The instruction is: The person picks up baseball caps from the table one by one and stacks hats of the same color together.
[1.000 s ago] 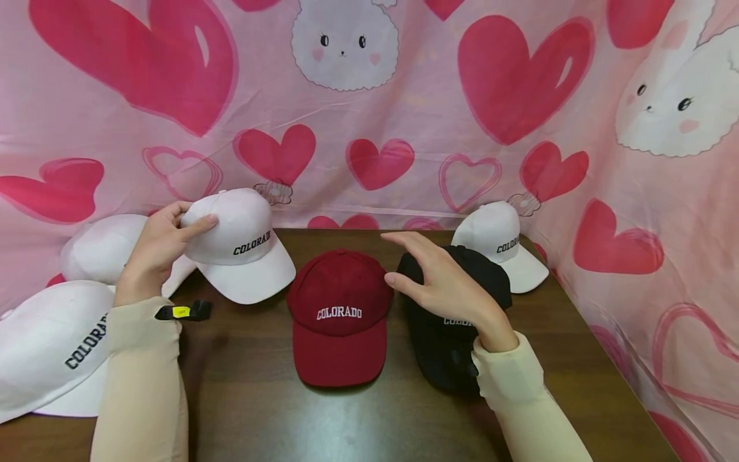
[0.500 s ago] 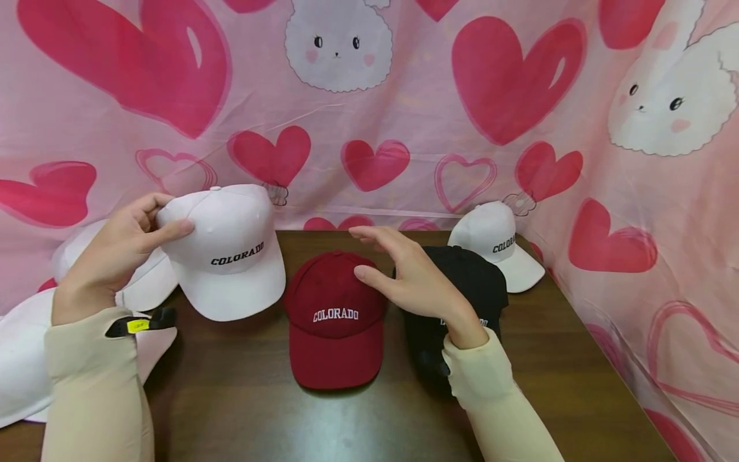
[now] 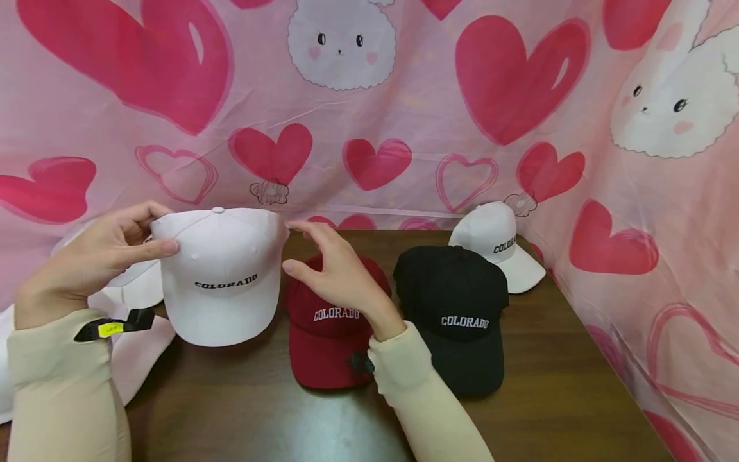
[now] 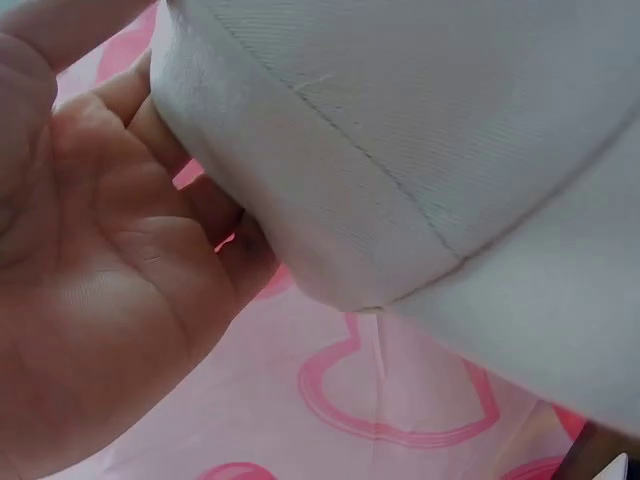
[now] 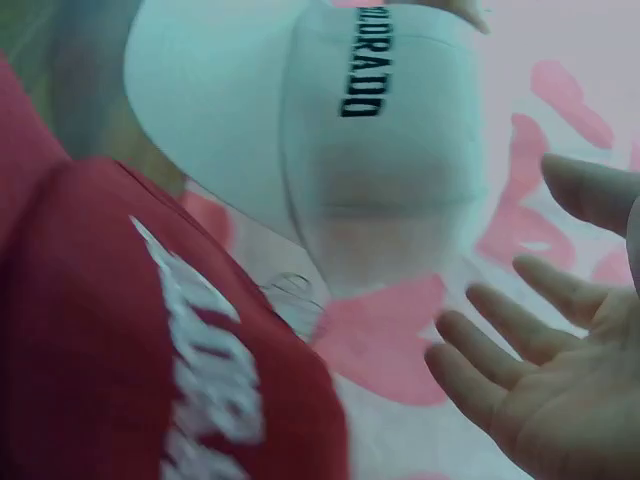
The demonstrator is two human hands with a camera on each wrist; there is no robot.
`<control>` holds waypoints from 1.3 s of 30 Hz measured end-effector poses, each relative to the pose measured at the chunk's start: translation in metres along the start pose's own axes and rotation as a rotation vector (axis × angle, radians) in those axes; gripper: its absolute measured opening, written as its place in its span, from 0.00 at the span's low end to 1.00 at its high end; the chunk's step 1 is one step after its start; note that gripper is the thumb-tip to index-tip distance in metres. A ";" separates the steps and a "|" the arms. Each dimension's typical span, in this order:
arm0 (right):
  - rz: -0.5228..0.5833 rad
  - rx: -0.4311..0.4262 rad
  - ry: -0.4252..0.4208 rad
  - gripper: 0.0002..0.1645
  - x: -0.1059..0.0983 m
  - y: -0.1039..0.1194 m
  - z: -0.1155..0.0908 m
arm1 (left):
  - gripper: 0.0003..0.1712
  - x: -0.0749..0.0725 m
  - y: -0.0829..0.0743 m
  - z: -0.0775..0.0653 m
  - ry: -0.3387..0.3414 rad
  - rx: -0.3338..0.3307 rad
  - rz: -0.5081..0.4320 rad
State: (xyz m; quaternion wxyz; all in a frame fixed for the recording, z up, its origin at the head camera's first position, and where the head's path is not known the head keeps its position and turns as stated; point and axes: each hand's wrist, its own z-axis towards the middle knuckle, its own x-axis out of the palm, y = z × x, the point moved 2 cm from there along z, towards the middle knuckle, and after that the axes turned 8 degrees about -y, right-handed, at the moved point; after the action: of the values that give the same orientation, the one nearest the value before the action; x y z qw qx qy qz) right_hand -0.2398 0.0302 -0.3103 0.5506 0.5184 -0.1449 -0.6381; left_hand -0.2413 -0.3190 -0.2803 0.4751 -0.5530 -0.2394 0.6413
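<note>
A white baseball cap (image 3: 222, 256) with black COLORADO lettering hangs above the wooden table, brim toward me. My left hand (image 3: 95, 253) pinches the left side of its crown, thumb in front and fingers behind. In the left wrist view those fingers (image 4: 155, 125) go behind the lower edge of the cap (image 4: 400, 130). My right hand (image 3: 340, 273) is over the red cap (image 3: 335, 362), its fingertips right at the held cap's right side in the head view. The right wrist view shows its fingers (image 5: 520, 330) spread and holding nothing, a gap away from the white cap (image 5: 400, 170).
Right of the red cap lies a black COLORADO cap (image 3: 456, 289). Another white cap (image 3: 491, 231) sits at the back right. More white caps (image 3: 138, 359) are on the left, partly hidden by my left arm. A pink heart-patterned cloth (image 3: 404, 83) hangs behind the table (image 3: 554, 378).
The left hand has brought the white cap nearer and lower, turning its front toward me. My right hand has moved left, from over the black cap to beside the held white cap.
</note>
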 end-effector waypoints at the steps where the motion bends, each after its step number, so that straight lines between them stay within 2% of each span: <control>1: -0.014 0.010 -0.006 0.41 0.006 -0.001 0.002 | 0.17 0.000 0.001 0.000 0.012 0.001 0.019; 7: -0.037 0.031 -0.027 0.43 0.033 -0.009 0.012 | 0.18 0.002 0.004 -0.001 0.085 0.014 0.063; 12: -0.056 0.052 -0.040 0.45 0.037 -0.015 0.015 | 0.17 0.004 0.007 0.001 0.144 0.009 0.045; 18: -0.071 0.035 0.004 0.39 0.042 -0.021 0.015 | 0.13 0.011 0.011 0.005 0.191 -0.010 0.048; 24: -0.077 0.041 -0.016 0.37 0.041 -0.027 0.015 | 0.12 0.017 0.018 0.013 0.213 -0.034 0.041; 28: -0.073 0.050 -0.023 0.36 0.037 -0.029 0.015 | 0.13 0.022 0.023 0.019 0.230 -0.022 0.015; 35: -0.081 0.073 -0.049 0.37 0.029 -0.033 0.015 | 0.14 0.032 0.027 0.027 0.235 -0.049 -0.051; 39: -0.081 0.062 -0.060 0.36 0.029 -0.031 0.016 | 0.14 0.034 0.032 0.030 0.268 -0.024 -0.121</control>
State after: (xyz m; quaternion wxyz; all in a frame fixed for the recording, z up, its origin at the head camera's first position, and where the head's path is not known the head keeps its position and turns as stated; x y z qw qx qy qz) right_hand -0.2655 0.0102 -0.3414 0.5033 0.5214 -0.1598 -0.6703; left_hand -0.2780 -0.2967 -0.3152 0.5337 -0.6240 -0.2143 0.5290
